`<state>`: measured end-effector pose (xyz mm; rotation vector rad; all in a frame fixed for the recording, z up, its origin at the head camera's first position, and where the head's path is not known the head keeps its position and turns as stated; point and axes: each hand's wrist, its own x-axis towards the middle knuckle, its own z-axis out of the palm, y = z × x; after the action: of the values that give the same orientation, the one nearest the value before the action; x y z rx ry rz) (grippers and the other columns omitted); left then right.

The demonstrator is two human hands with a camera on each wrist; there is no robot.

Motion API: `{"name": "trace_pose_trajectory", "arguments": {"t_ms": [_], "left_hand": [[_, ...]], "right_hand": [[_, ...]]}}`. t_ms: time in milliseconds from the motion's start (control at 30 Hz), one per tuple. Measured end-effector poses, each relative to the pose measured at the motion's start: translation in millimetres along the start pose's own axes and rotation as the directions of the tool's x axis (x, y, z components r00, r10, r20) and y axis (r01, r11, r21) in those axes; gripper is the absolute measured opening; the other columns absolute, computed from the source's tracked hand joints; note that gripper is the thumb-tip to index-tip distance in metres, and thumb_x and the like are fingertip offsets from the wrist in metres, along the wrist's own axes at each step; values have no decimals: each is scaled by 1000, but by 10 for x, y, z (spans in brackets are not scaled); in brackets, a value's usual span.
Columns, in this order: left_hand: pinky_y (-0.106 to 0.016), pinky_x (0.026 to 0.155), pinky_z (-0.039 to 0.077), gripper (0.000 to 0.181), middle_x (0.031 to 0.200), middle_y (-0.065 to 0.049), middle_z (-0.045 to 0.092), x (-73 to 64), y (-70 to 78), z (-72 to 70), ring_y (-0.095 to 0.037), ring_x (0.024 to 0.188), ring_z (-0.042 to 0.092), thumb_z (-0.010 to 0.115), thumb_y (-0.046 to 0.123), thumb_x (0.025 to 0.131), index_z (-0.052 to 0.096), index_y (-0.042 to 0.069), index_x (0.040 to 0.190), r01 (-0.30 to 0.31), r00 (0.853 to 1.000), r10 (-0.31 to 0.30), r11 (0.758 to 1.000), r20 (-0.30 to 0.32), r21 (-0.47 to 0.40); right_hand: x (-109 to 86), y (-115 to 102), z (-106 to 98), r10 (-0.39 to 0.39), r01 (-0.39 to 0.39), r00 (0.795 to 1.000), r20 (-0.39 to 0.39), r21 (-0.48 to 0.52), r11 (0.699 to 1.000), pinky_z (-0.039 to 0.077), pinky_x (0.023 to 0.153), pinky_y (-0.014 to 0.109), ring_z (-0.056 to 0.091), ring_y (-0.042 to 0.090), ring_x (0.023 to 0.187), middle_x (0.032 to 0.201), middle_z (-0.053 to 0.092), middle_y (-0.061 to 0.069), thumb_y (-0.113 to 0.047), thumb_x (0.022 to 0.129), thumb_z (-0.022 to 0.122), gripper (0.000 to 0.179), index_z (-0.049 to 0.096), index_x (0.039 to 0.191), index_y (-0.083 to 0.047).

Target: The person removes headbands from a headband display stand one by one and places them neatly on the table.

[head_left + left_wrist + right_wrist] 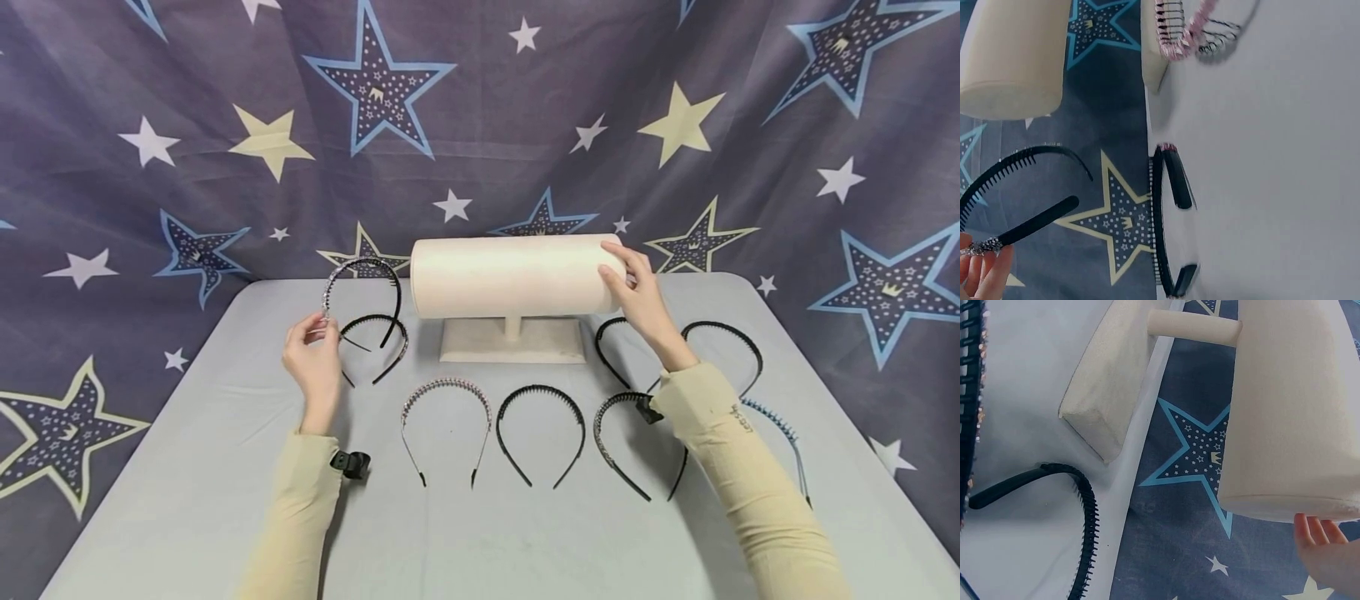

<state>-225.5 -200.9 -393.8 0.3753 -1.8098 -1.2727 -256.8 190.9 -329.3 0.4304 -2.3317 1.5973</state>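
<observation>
My left hand (313, 360) pinches a black toothed headband (399, 292) by its glittery silver side, raised above the table to the left of the stand. In the left wrist view, the fingers hold the headband (1038, 222) at its sparkling part. A cream padded roll (510, 277) lies level on a short post and flat base (512, 350). My right hand (637, 296) rests its fingertips against the right end of the roll, fingers fairly straight. The right wrist view shows those fingers (1317, 530) touching the roll's end face.
Below the raised headband lies another black headband (405, 350). Nearer the front are a pink beaded headband (448, 383), a black one (540, 388) and a patterned one (600, 429). By the right arm lie more black headbands (759, 358) and a blue one (783, 427). A starry curtain (480, 108) hangs behind.
</observation>
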Motion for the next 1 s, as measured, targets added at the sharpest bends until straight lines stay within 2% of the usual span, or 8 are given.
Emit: {"name": "trace_pose_trajectory", "arguments": {"t_ms": [267,433,667,1000], "left_hand": [[-10,62,40,21,85,-8,60,43,-36,-153,5,64,48,62,4,79,65,-6,97,5,999,-6,999,38,38],[-8,62,40,22,83,-5,59,73,-44,-259,6,64,46,61,4,80,65,-6,99,5,998,-11,997,70,78],[-6,55,47,24,79,6,49,112,-71,-412,4,62,49,57,3,82,61,-9,103,92,983,-96,995,154,29],[-8,54,48,24,85,-10,54,142,-113,-623,9,58,48,54,1,84,60,-11,104,91,961,-123,987,246,136]], "right_hand": [[5,9,5,-2,2,1000,-10,-5,1000,43,89,47,43,36,108,124,31,23,-10,91,47,41,40,130,1],[8,11,7,-6,6,1000,-17,-8,1000,44,89,44,44,34,107,124,31,23,-9,91,47,40,40,129,1],[2,7,-2,-4,4,1000,1,6,1000,41,91,49,41,36,110,125,29,23,-10,91,46,42,38,131,0],[9,15,4,2,-2,1000,-20,4,1000,43,91,45,43,33,109,124,31,22,-9,91,47,40,41,129,1]]}}
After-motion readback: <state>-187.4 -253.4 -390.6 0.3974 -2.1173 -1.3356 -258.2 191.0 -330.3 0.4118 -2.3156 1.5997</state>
